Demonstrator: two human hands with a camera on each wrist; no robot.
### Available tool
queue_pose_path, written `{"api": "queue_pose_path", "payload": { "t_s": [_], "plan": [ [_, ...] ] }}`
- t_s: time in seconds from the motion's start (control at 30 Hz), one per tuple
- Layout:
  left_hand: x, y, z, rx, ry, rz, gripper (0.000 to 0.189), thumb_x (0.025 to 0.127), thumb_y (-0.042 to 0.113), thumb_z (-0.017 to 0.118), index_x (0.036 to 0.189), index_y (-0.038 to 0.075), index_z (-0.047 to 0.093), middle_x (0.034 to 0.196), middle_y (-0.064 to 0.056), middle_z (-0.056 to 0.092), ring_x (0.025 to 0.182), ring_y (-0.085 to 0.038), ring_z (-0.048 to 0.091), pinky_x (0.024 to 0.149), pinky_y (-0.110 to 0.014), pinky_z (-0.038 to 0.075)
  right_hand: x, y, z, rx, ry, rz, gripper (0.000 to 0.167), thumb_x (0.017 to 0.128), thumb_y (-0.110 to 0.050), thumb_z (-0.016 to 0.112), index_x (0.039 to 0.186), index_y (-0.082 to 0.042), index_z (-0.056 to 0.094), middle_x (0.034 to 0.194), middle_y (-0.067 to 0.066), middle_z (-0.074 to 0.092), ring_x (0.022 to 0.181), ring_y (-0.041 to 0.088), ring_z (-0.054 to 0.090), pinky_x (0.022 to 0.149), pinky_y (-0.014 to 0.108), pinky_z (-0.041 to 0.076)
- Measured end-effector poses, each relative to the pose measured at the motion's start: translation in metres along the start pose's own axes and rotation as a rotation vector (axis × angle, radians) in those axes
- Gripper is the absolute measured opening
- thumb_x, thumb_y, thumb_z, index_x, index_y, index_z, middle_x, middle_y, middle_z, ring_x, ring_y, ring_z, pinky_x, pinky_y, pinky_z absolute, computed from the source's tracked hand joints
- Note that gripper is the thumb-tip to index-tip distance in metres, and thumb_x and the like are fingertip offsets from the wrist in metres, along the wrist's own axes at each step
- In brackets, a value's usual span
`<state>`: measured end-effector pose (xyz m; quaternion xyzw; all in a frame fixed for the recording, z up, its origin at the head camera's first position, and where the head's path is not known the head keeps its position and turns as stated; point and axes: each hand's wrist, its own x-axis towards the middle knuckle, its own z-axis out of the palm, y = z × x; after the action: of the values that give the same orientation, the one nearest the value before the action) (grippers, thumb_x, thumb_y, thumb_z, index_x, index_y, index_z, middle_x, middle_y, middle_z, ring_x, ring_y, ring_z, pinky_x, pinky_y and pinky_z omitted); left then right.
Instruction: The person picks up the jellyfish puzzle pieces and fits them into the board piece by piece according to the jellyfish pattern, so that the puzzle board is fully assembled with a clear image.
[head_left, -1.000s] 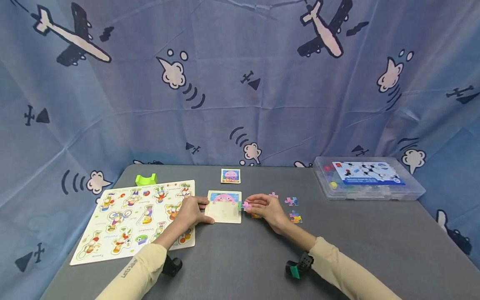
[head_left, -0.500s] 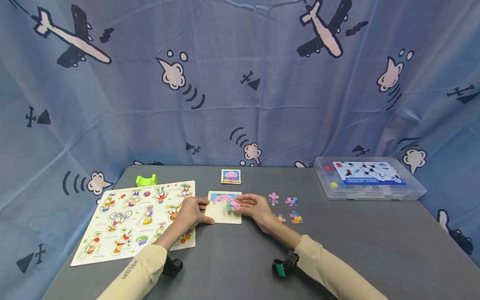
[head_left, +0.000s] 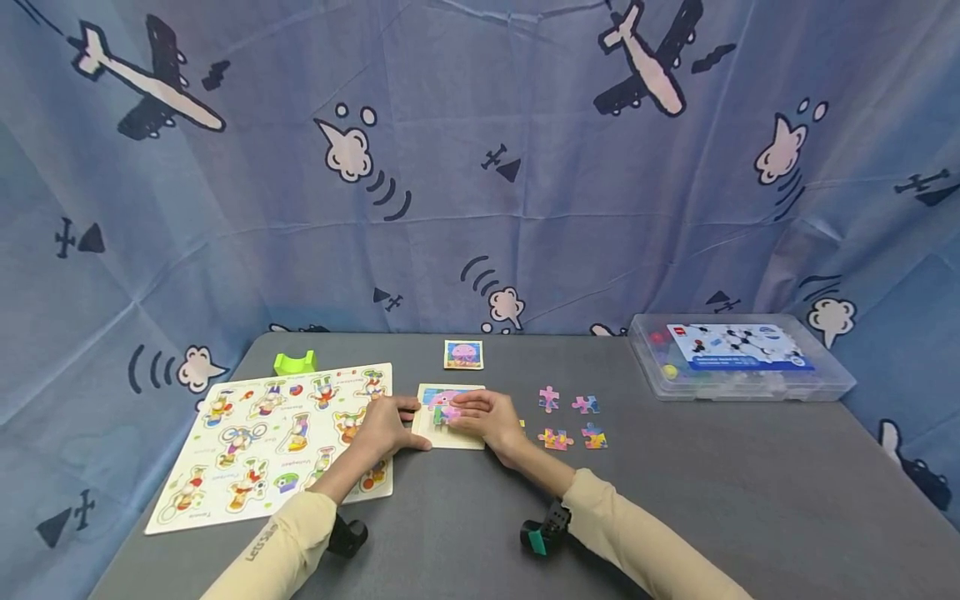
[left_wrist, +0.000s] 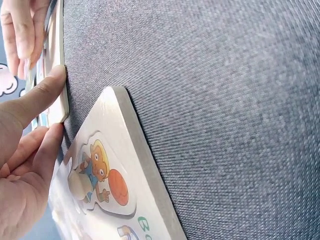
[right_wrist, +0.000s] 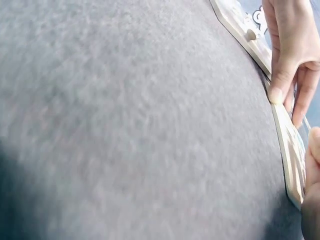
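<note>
A small wooden puzzle tray (head_left: 431, 438) lies on the table in the head view, its upper part filled with a pink and blue picture. My left hand (head_left: 384, 427) grips its left side, thumb at the near corner; the left wrist view shows the thumb and fingers against the tray's edge (left_wrist: 60, 106). Over the tray, my right hand (head_left: 487, 421) pinches a pink and green jigsaw piece (head_left: 438, 416), partly hidden by the fingers. Several loose jigsaw pieces (head_left: 549, 399) lie right of that hand. Behind the tray lies a little picture card (head_left: 463, 355) of a pink octopus-like creature.
A large wooden peg-style board (head_left: 262, 450) with sports figures lies at the left, close to the left hand. Behind it stands a green plastic block (head_left: 295, 363). A clear plastic case (head_left: 738, 385) sits at the back right. A patterned curtain (head_left: 480, 167) hangs behind the table.
My right hand has moved left with the jigsaw piece, from beside the tray to over its middle, uncovering loose pieces on the table. The left hand has stayed on the tray.
</note>
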<state>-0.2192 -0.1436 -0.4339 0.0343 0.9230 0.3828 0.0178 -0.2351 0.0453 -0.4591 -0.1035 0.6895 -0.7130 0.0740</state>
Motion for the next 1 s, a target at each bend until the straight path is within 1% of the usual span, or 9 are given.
{"api": "queue_pose_path", "payload": {
  "t_s": [0.1, 0.2, 0.3, 0.37, 0.5, 0.7, 0.9, 1.0],
  "plan": [
    [0.0, -0.001, 0.001, -0.002, 0.0, -0.003, 0.063, 0.056, 0.009, 0.093, 0.112, -0.006, 0.068, 0.107, -0.017, 0.07, 0.094, -0.025, 0.069, 0.078, -0.032, 0.056, 0.0, 0.001, 0.007, -0.024, 0.019, -0.021, 0.032, 0.075, 0.014, 0.072, 0.106, 0.017, 0.063, 0.105, 0.028, 0.066, 0.092, 0.027, 0.068, 0.078, 0.024, 0.055],
    [0.0, -0.002, 0.001, -0.008, -0.002, 0.001, 0.063, 0.056, 0.008, 0.092, 0.112, -0.006, 0.068, 0.107, -0.017, 0.07, 0.094, -0.026, 0.069, 0.078, -0.032, 0.056, 0.001, 0.001, 0.013, -0.046, 0.039, -0.055, 0.031, 0.074, 0.015, 0.072, 0.104, 0.018, 0.062, 0.101, 0.029, 0.066, 0.092, 0.033, 0.068, 0.076, 0.024, 0.056],
    [0.001, -0.002, 0.001, -0.014, -0.002, 0.01, 0.063, 0.057, 0.008, 0.092, 0.113, -0.007, 0.067, 0.108, -0.018, 0.069, 0.094, -0.026, 0.069, 0.078, -0.032, 0.056, 0.003, 0.001, 0.018, -0.084, 0.056, -0.071, 0.03, 0.074, 0.014, 0.073, 0.103, 0.017, 0.064, 0.098, 0.029, 0.067, 0.092, 0.037, 0.067, 0.075, 0.024, 0.056],
    [0.001, -0.002, 0.001, -0.017, -0.001, 0.012, 0.063, 0.057, 0.008, 0.092, 0.113, -0.007, 0.067, 0.108, -0.018, 0.069, 0.094, -0.026, 0.069, 0.078, -0.032, 0.056, 0.005, 0.001, 0.021, -0.134, 0.068, -0.074, 0.03, 0.074, 0.011, 0.075, 0.102, 0.014, 0.066, 0.097, 0.026, 0.068, 0.091, 0.035, 0.068, 0.074, 0.024, 0.056],
    [0.002, -0.002, 0.0, -0.025, 0.003, 0.005, 0.063, 0.056, 0.007, 0.093, 0.112, -0.007, 0.068, 0.108, -0.018, 0.069, 0.094, -0.027, 0.069, 0.078, -0.032, 0.056, 0.008, 0.002, 0.026, -0.252, 0.106, -0.108, 0.027, 0.072, 0.007, 0.079, 0.097, 0.009, 0.069, 0.091, 0.021, 0.071, 0.085, 0.03, 0.07, 0.069, 0.024, 0.056],
    [0.002, -0.001, -0.001, -0.036, -0.009, -0.011, 0.064, 0.057, 0.006, 0.092, 0.114, -0.007, 0.067, 0.109, -0.018, 0.069, 0.095, -0.027, 0.068, 0.079, -0.033, 0.056, 0.013, 0.004, 0.031, -0.384, 0.154, -0.176, 0.025, 0.068, 0.007, 0.081, 0.091, 0.007, 0.071, 0.084, 0.018, 0.072, 0.077, 0.026, 0.071, 0.065, 0.022, 0.056],
    [0.002, -0.001, 0.0, -0.038, -0.011, -0.013, 0.064, 0.057, 0.007, 0.092, 0.114, -0.006, 0.067, 0.109, -0.018, 0.069, 0.096, -0.027, 0.068, 0.079, -0.033, 0.056, 0.013, 0.002, 0.034, -0.5, 0.153, -0.253, 0.021, 0.069, 0.008, 0.08, 0.087, 0.006, 0.071, 0.081, 0.016, 0.072, 0.073, 0.024, 0.071, 0.064, 0.026, 0.057],
    [0.002, -0.002, 0.0, -0.039, -0.011, -0.013, 0.063, 0.057, 0.007, 0.092, 0.114, -0.006, 0.067, 0.109, -0.018, 0.069, 0.095, -0.027, 0.068, 0.079, -0.033, 0.056, 0.012, 0.0, 0.035, -0.525, 0.137, -0.26, 0.018, 0.071, 0.008, 0.079, 0.087, 0.007, 0.071, 0.081, 0.017, 0.072, 0.074, 0.024, 0.071, 0.064, 0.027, 0.057]
  ]
}}
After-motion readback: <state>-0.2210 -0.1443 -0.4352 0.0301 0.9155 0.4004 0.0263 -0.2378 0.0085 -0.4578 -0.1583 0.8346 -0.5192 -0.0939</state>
